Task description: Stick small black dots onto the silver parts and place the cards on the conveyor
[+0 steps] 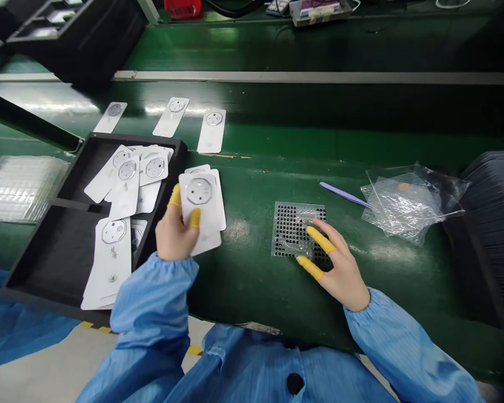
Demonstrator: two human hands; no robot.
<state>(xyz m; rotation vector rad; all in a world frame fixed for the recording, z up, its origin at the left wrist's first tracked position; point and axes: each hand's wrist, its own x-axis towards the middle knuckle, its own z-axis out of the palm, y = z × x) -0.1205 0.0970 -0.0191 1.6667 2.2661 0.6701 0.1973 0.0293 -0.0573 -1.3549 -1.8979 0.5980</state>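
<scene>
My left hand (pixel 177 229), with yellow finger cots on it, pinches a white rectangular panel (pixel 208 215) that bears a grey rounded disc with small dark holes. Beneath and behind it lie more such panels, partly hidden. My right hand (pixel 338 267), also in yellow finger cots, is spread over a clear sheet of small black round dots (pixel 294 224). Its fingertips are at the sheet's right part; whether they touch it I cannot tell. Nothing shows between these fingers.
A black divided tray (pixel 42 257) at left holds several white panels (pixel 124 196). Three more panels (pixel 212 131) lie behind. Purple tweezers (pixel 344 193) and clear plastic bags (pixel 407 204) lie at right, near a dark stack (pixel 495 224). Clear trays (pixel 23 187) stand far left.
</scene>
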